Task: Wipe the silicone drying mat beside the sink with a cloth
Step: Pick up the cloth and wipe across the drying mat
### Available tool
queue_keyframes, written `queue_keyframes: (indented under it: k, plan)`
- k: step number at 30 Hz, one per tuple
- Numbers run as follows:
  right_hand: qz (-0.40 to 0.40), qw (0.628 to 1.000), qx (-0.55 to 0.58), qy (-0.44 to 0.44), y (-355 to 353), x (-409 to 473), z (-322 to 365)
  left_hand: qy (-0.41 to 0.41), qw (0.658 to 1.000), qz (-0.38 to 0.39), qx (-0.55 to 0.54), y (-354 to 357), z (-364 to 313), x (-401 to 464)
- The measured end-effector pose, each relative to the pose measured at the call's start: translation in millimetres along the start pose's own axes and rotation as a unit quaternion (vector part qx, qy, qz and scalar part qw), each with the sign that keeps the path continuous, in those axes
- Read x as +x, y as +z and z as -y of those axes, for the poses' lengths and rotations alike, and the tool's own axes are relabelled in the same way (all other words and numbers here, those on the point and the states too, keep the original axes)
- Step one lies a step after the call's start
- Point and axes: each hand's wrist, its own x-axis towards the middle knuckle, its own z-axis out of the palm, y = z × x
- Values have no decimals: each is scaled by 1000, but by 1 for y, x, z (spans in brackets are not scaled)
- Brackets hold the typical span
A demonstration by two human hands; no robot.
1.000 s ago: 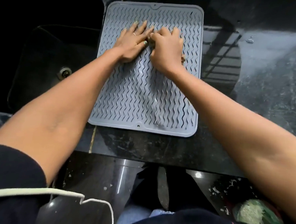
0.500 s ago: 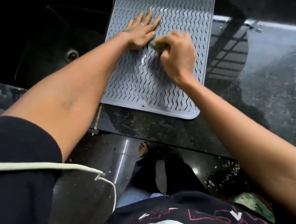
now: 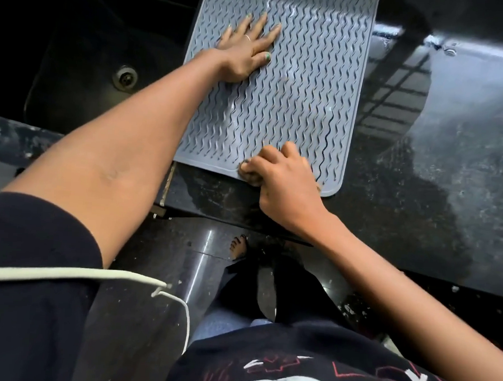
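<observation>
A grey silicone drying mat (image 3: 304, 84) with wavy ridges lies on the dark counter, right of the sink. My left hand (image 3: 247, 50) rests flat on the mat's upper left part, fingers spread, holding it down. At the mat's near edge, my right hand (image 3: 283, 177) is closed around a small dark cloth (image 3: 249, 174), of which only a bit shows under the fingers. The cloth touches the mat's front rim.
A black sink (image 3: 84, 71) with a round drain (image 3: 124, 78) lies left of the mat. The dark stone counter (image 3: 437, 172) stretches to the right, wet and reflective. The counter's front edge runs just below my right hand. A foot shows on the floor below.
My right hand has drawn the cloth from the mat's upper middle down to its near edge. My left hand stays pressed on the mat's upper left.
</observation>
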Motion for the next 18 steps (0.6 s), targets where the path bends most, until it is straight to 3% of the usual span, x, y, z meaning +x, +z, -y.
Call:
queue_keyframes:
  k: [2,4,6,8,12,18]
  plan:
    - [43,999,24,-10,-11,2,-3,-7,1000,-7,-5,0,-3,-1]
    - [91,987,129,9,-25,11,-11,-15,999,-28,-17,-1,-5,-3]
    - [98,926,352,98,-43,21,-17,-21,997,-66,-37,-4,-4,-4]
    - [34,868,466,168,-58,32,-27,-15,992,-121,-43,-9,0,-2]
    - [-73,872,436,208,-81,65,-46,-20,981,-192,-2,-22,13,13]
    - [-164,886,393,184,-102,158,-66,-54,991,-126,-1,-41,34,62]
